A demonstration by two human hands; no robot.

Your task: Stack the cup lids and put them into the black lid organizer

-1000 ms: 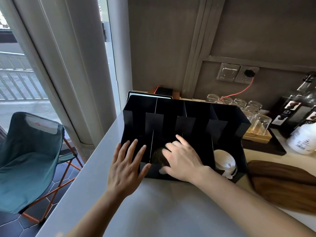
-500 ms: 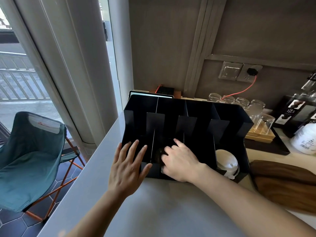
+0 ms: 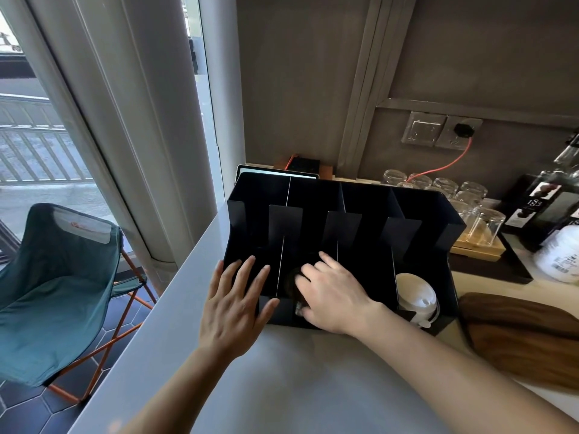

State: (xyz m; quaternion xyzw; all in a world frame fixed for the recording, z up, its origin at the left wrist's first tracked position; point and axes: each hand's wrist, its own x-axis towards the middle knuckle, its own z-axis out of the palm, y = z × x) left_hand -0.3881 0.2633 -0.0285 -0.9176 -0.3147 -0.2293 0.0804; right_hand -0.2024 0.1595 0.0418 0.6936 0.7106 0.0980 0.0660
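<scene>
The black lid organizer (image 3: 419, 211) stands on the grey counter, divided into several slots. My right hand (image 3: 333, 296) reaches into the second slot from the left and is closed over a stack of dark lids (image 3: 293, 281), mostly hidden under my fingers. My left hand (image 3: 233, 303) lies flat with fingers spread against the front of the leftmost slot, holding nothing. A stack of white lids (image 3: 415, 296) sits in the rightmost slot.
A brown wooden board (image 3: 523, 336) lies to the right of the organizer. Behind it are upturned glasses (image 3: 470, 211) on a wooden tray, bottles, and a white container (image 3: 560, 261). The counter edge drops left toward a teal folding chair (image 3: 56, 286).
My right hand has pushed the dark lids a little deeper into the slot. My left hand has stayed pressed on the organizer's front.
</scene>
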